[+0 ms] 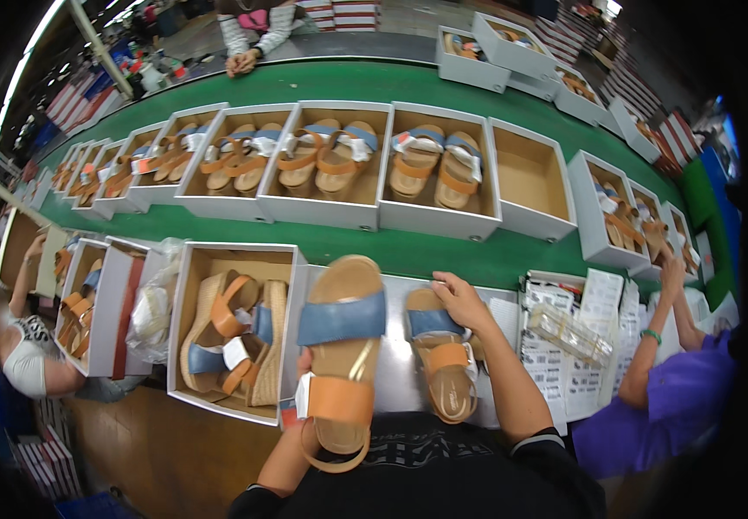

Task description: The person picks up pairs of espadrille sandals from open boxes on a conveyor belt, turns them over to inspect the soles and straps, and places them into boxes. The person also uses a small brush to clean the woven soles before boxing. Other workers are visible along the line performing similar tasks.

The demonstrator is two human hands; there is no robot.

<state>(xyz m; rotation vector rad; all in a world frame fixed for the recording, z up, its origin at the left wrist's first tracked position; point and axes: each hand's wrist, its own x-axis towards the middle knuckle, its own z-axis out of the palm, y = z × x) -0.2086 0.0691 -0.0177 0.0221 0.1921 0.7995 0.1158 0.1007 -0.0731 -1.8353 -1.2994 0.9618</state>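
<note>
My left hand (pixel 303 362) is closed on a wedge sandal (pixel 341 322), held up close to me with its footbed showing. That sandal has a blue toe strap, an orange ankle band and a white tag at its side; it hides most of my fingers. To its right, my right hand (pixel 462 301) grips the toe edge of a matching sandal (pixel 448 368), over the metal work surface (pixel 401 342). Left of both stands an open white shoebox (pixel 234 247) with a pair of similar sandals (pixel 234 339) lying on their sides, paper between them.
A green conveyor (pixel 330 233) carries a row of open sandal boxes (pixel 439 164) and one empty box (pixel 531 177). Label sheets (pixel 555 355) lie to the right under a clear plastic packet (pixel 568 333). Co-workers stand at left, at right in purple (pixel 677 398), and across (pixel 253 35).
</note>
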